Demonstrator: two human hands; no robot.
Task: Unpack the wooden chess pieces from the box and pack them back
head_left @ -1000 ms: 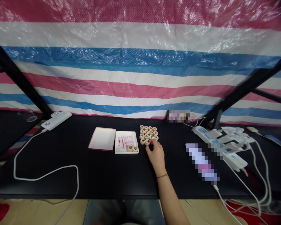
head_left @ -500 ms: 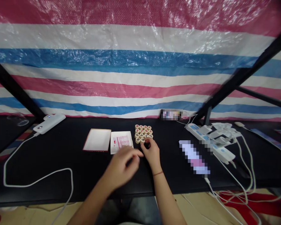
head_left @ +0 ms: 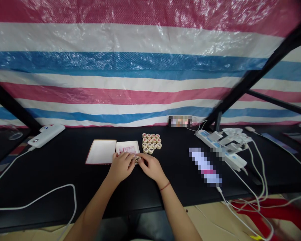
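Piece (head_left: 137, 159) is sitting at the near right corner of the tray (head_left: 134, 144). Right hand (head_left: 152, 168) is bringing thumb and forefinger to its edge; whether they are pinching it, cannot tell. Left hand (head_left: 120, 167) is curling its fingers over the tray's near side; its grip is hiding under the fingers. Judgement: handling is calling for a light pinch on the piece's rim, with the left hand steadying the tray without nudging the other pieces (head_left: 154, 146), which are standing in close rows to its right. Lid (head_left: 102, 152) is lying just left of the tray. Black surface (head_left: 130, 197) is carrying all this; beyond the tray, a striped sheet (head_left: 115, 97) is hanging. Power strip (head_left: 215, 144) is lying well right.
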